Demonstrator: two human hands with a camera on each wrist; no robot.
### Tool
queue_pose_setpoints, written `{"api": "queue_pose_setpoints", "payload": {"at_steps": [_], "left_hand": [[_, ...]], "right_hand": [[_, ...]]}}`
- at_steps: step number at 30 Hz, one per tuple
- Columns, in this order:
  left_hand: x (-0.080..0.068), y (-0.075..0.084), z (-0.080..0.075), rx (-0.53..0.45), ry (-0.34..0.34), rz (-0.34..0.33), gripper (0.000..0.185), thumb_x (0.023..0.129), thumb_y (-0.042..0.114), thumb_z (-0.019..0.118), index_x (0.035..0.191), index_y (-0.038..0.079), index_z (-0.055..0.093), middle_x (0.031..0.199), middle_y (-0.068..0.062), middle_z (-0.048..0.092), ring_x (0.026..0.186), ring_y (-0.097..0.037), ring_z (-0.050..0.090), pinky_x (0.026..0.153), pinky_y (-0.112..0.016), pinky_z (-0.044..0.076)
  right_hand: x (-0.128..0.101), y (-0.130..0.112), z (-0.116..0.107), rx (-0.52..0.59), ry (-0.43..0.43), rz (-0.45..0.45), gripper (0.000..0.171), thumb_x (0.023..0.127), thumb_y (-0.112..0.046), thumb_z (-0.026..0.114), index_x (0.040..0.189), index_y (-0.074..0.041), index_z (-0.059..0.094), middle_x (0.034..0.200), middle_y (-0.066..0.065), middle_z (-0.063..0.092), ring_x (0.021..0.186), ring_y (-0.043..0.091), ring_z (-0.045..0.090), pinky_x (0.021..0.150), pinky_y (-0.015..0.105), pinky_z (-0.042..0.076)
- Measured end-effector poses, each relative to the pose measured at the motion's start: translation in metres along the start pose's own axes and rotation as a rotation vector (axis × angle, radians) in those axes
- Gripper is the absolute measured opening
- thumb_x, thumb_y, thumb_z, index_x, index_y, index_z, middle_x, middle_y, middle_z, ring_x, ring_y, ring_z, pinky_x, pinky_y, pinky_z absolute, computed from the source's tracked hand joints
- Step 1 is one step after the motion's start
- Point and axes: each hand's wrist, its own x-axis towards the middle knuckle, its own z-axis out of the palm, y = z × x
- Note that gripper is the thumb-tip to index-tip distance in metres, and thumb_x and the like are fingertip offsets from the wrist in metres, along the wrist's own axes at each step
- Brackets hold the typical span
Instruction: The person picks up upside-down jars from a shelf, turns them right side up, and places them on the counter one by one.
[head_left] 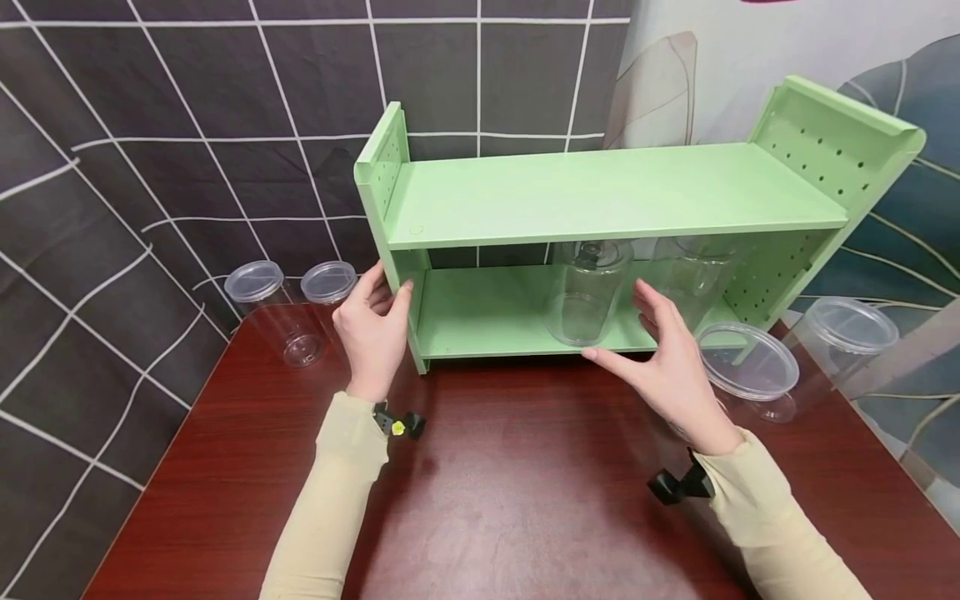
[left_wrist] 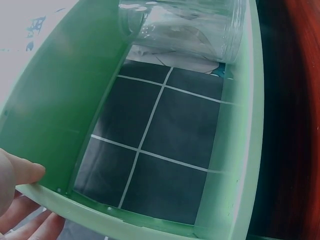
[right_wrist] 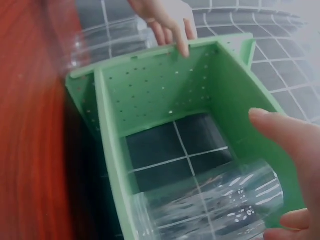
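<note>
Clear jars: six on a red-brown table; my left hand grips one green rack, right hand relaxed beside a jar; tiled wall.

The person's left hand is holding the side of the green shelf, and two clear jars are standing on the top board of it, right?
Not quite. The left hand does hold the side of the green plastic two-tier shelf, but the two clear plastic jars stand on the bottom board, under the top one. The top board carries nothing. The head view shows this.
</note>
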Motion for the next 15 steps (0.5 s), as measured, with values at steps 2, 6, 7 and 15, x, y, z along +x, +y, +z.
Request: {"api": "queue_pose_setpoints", "payload": {"at_steps": [2, 6, 7, 15], "left_hand": [[0.000, 0.000, 0.000, 0.002, -0.003, -0.005, 0.038, 0.088, 0.007, 0.080, 0.124, 0.002, 0.073, 0.106, -0.012, 0.075, 0.085, -0.022, 0.074, 0.077, -0.027, 0.061], [-0.001, 0.000, 0.000, 0.006, -0.004, -0.008, 0.038, 0.087, 0.007, 0.080, 0.124, 0.002, 0.073, 0.106, -0.012, 0.075, 0.085, -0.022, 0.074, 0.077, -0.027, 0.060], [-0.001, 0.000, 0.000, 0.008, -0.003, -0.007, 0.038, 0.087, 0.007, 0.080, 0.124, 0.002, 0.073, 0.106, -0.012, 0.075, 0.085, -0.022, 0.074, 0.076, -0.026, 0.060], [0.000, -0.001, 0.000, 0.010, 0.003, 0.007, 0.037, 0.087, 0.007, 0.081, 0.123, 0.003, 0.073, 0.105, -0.012, 0.075, 0.084, -0.023, 0.075, 0.076, -0.026, 0.060]], "right_hand": [[0.007, 0.000, 0.003, 0.014, 0.032, 0.010, 0.104, 0.078, -0.037, 0.091, 0.160, -0.013, 0.030, 0.157, 0.006, 0.037, 0.140, 0.032, 0.042, 0.115, 0.042, 0.036], [0.022, 0.003, 0.010, 0.050, 0.091, 0.018, 0.103, 0.079, -0.034, 0.090, 0.159, -0.009, 0.030, 0.157, 0.010, 0.037, 0.143, 0.028, 0.039, 0.117, 0.035, 0.034], [0.026, 0.004, 0.013, 0.064, 0.106, 0.019, 0.103, 0.079, -0.033, 0.090, 0.158, -0.008, 0.031, 0.156, 0.011, 0.037, 0.143, 0.027, 0.039, 0.117, 0.033, 0.033], [0.047, 0.013, 0.030, 0.115, 0.210, 0.030, 0.099, 0.077, -0.030, 0.092, 0.154, -0.004, 0.036, 0.151, 0.015, 0.043, 0.138, 0.029, 0.045, 0.115, 0.032, 0.035]]}}
